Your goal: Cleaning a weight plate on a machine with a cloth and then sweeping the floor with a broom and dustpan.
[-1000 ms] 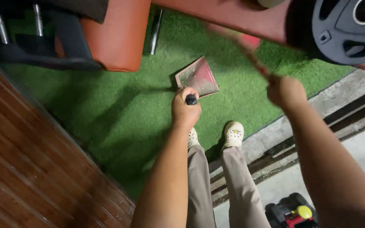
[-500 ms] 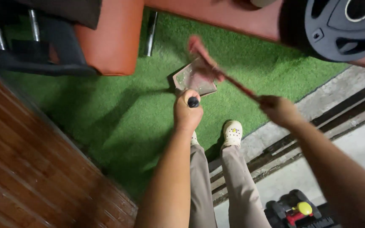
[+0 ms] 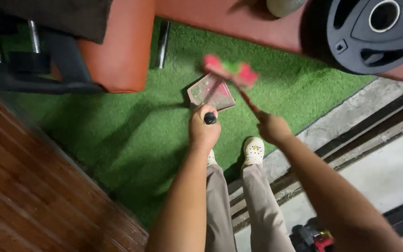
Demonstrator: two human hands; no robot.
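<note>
You are looking straight down at your own arms and feet on a patch of green artificial turf [image 3: 131, 135]. Your left hand [image 3: 204, 130] is closed around the black grip of a long handle that runs down to a pinkish dustpan [image 3: 211, 93] lying flat on the turf just ahead of your feet. Your right hand [image 3: 272, 128] is wrapped around a thin red stick whose pink and green brush head [image 3: 232, 71], blurred, hangs just above and beside the dustpan's far right corner. Your pale shoes [image 3: 253, 150] stand near the turf's right edge, where it meets a grey concrete curb [image 3: 350, 116] and dark floor tracks. To the left, the turf ends at a slanting brown wooden floor [image 3: 29, 186]. Ahead, a long reddish padded bench [image 3: 239, 21] borders the turf, with a black weight plate [image 3: 374, 32] resting on it at the upper right, and a rounded red cushion [image 3: 117, 51] at the upper left. Open turf lies between the dustpan and the wooden floor.
</note>
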